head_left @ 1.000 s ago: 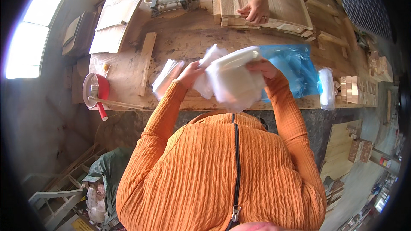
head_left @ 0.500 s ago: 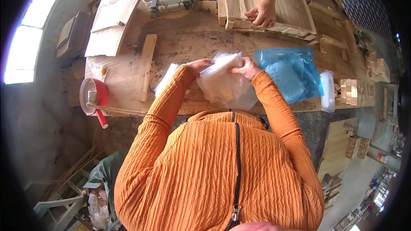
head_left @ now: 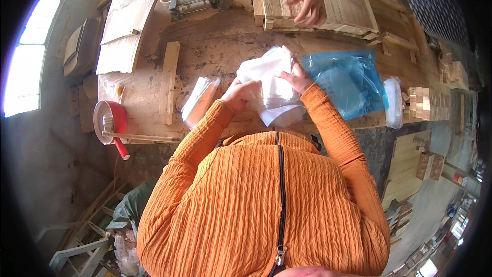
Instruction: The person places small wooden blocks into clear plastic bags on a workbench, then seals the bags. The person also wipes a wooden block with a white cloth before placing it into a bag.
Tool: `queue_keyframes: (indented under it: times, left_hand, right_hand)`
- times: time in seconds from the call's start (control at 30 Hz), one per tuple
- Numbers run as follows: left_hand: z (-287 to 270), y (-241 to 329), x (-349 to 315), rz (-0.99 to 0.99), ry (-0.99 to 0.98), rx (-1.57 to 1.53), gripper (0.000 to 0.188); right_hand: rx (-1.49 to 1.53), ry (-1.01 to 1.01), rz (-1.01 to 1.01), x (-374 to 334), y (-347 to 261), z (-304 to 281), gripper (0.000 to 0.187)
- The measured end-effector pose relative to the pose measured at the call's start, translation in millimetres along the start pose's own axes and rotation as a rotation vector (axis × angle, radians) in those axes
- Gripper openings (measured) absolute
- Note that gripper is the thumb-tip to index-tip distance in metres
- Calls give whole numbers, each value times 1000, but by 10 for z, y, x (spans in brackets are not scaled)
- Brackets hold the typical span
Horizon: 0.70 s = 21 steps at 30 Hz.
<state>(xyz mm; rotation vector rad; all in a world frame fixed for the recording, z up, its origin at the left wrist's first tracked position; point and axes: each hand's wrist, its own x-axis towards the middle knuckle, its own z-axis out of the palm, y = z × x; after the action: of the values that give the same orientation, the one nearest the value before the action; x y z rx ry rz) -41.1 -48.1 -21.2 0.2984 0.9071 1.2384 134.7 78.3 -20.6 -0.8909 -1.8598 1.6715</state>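
Observation:
A white sheaf of thin sheets or clear plastic bags point(head_left: 271, 74) is held up between my hands over the near part of the wooden workbench; which of the two it is I cannot tell. My left hand point(head_left: 241, 94) is closed on its lower left edge. My right hand point(head_left: 298, 76) grips its right side, thumb in front and fingers behind. A loose flap point(head_left: 282, 115) hangs below. Left of my left hand lies another white plastic bundle point(head_left: 200, 101). Just right of my right hand a blue plastic bag point(head_left: 348, 84) lies flat.
A co-worker's hand point(head_left: 310, 5) hovers over a wooden panel point(head_left: 338, 0) at the far side. A metal cylinder point(head_left: 195, 1) lies left of it. A red pan with a brush point(head_left: 119, 118) sits at the left edge. A wood strip point(head_left: 169, 82), a clear roll point(head_left: 393, 102) and wooden blocks point(head_left: 419, 103) flank the work.
The white sheaf has been raised and spread flatter, with a flap now hanging below. My left hand has moved lower. The co-worker's hand has lifted and opened its fingers.

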Motion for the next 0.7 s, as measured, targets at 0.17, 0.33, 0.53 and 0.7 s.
queue_keyframes:
  times: [0.17,0.33,0.53,0.7]
  left_hand:
    - [-345,-112,69,-112,-82,-247,42]
    - [-505,-211,131,-56,-156,-308,51]
    - [-428,-186,159,-22,-57,-328,48]
    - [-269,-249,264,-109,-11,-347,37]
  right_hand:
    - [544,-230,279,-172,-270,-291,94]
    - [21,-572,156,-401,-123,-436,77]
    - [-329,-569,246,-375,107,-303,60]
    - [-591,-356,-11,-369,680,-215,47]
